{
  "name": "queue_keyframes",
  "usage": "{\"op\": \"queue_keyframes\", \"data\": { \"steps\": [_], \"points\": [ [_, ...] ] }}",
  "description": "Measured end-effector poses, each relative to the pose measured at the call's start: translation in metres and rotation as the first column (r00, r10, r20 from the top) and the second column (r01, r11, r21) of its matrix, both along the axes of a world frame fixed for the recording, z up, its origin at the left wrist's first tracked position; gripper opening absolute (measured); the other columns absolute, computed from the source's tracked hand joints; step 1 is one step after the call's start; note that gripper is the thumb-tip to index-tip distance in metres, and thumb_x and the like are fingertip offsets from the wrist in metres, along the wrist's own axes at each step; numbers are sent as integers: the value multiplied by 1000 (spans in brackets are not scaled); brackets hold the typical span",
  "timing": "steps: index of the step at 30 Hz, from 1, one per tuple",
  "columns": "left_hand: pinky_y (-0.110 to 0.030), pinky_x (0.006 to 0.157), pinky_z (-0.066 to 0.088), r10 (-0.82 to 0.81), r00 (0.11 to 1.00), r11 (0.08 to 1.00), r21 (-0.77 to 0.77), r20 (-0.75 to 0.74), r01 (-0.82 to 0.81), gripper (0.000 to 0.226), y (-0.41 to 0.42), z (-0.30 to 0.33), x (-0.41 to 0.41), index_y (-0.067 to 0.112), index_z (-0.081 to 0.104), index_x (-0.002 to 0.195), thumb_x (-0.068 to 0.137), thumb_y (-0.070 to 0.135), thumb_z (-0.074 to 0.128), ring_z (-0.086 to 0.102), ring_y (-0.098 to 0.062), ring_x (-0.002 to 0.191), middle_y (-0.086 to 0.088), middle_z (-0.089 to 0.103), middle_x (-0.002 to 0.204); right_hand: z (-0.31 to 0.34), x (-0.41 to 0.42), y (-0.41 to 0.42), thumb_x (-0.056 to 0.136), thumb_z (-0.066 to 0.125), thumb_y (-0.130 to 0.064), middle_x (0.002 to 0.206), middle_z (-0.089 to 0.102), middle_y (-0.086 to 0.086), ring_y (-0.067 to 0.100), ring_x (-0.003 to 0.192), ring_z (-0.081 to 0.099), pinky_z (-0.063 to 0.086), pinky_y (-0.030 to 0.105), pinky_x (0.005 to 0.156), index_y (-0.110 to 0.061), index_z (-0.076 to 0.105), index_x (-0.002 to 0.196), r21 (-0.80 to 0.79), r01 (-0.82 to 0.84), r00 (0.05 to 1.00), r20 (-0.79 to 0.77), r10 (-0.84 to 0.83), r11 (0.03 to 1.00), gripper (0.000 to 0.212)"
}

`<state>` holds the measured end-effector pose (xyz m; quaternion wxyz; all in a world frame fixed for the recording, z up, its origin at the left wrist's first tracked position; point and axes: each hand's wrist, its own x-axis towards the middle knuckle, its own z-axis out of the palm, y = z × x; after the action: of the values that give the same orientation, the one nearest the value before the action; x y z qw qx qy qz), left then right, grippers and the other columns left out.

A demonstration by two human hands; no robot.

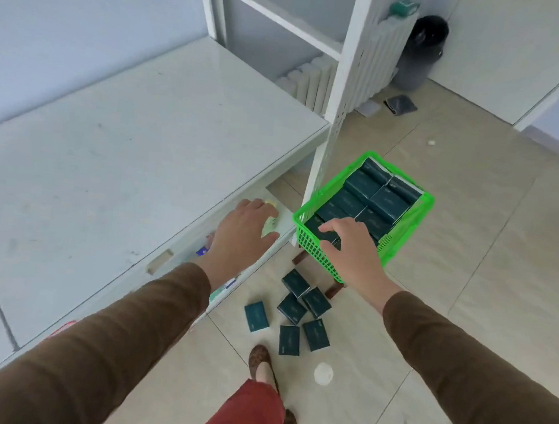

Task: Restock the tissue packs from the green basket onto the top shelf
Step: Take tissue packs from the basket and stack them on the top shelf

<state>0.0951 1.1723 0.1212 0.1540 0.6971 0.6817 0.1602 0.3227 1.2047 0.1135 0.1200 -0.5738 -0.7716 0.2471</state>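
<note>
- While the top shelf (114, 150) lies bare at nine o'clock, the left hand (242, 232) hovers off its front edge, fingers spread, holding nothing.
- At six o'clock, seven tissue packs (292, 306) lie scattered on the floor (469, 262).
- Toward three o'clock, the right hand (349, 248), the nearer one, curls its fingers over the nearest pack in the green basket (416, 220); whether it grips yet cannot be told.
- Basket and packs run long toward one o'clock, directly beyond that hand.
</note>
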Motion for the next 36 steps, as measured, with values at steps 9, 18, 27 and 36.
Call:
{"op": "queue_keyframes", "data": {
  "steps": [9,18,27,36],
  "points": [
    [-40,92,46,-151,989,976,-156,10,150,39,130,-53,88,24,55,127,91,35,62,49,-19,116,3,54,124,-50,95,86,93,63,-23,126,58,1,20,116,54,42,32,95,-19,55,129,-227,246,967,-3,-253,942,37],
    [-42,98,43,-226,973,934,-294,-39,205,46,270,-108,170,18,48,133,92,33,62,45,-25,123,-3,50,130,-118,173,215,91,65,-23,138,51,6,26,124,53,42,37,104,-10,44,143,-580,439,820,-54,-570,686,57],
    [-43,92,45,-220,950,880,-466,-223,95,48,416,-213,242,13,47,134,89,24,62,44,-28,123,-6,47,134,-217,215,341,94,64,-17,132,50,14,21,87,57,42,28,69,-2,26,152,-829,452,660,63,-749,329,70],
    [-36,79,41,-430,749,865,-467,-504,182,49,484,-296,264,12,50,124,77,10,64,51,-27,111,-6,54,120,-299,216,367,93,64,-24,82,52,1,13,67,49,44,27,62,-6,56,102,-923,379,566,177,-805,63,22]
  ]
}}
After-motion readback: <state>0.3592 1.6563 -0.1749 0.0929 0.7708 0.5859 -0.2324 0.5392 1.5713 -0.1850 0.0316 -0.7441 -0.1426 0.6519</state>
